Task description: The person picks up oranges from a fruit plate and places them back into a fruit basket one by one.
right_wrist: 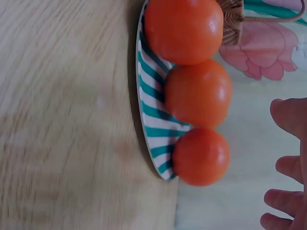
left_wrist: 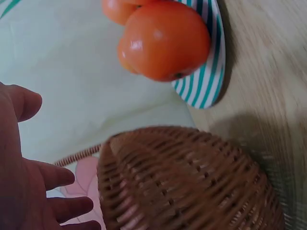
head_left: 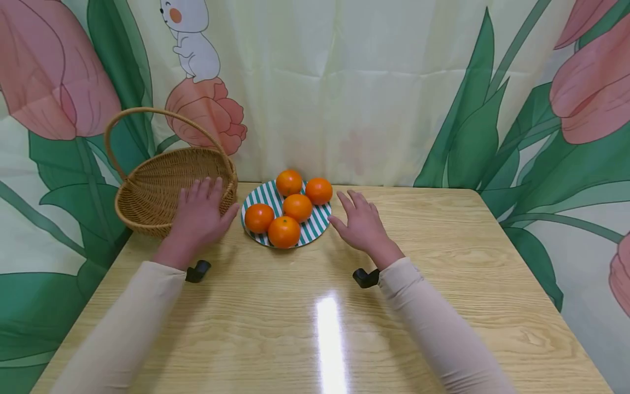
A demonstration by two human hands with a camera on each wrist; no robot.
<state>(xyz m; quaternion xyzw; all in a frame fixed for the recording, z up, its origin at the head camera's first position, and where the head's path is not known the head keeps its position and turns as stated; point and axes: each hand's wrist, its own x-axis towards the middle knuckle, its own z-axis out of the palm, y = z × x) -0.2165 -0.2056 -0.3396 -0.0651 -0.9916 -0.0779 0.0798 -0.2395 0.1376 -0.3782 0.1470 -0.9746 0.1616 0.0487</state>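
Several oranges [head_left: 284,232] lie on a round plate [head_left: 315,224] with green and white stripes, toward the back of the table. To its left stands a wicker basket [head_left: 147,189] with a tall arched handle. My left hand [head_left: 199,219] overlaps the basket's front right side in the head view, fingers spread and holding nothing. In the left wrist view its fingertips point past the basket's woven wall [left_wrist: 192,177]. My right hand [head_left: 361,224] is just right of the plate, fingers apart, nothing in it. The right wrist view shows its thumb [right_wrist: 288,115] beside the oranges [right_wrist: 200,155].
The wooden table [head_left: 275,323] runs back to a curtain [head_left: 374,98] printed with tulips and a white animal. A strip of light reflects off the tabletop. Dark wrist pieces [head_left: 366,278] show under both cuffs.
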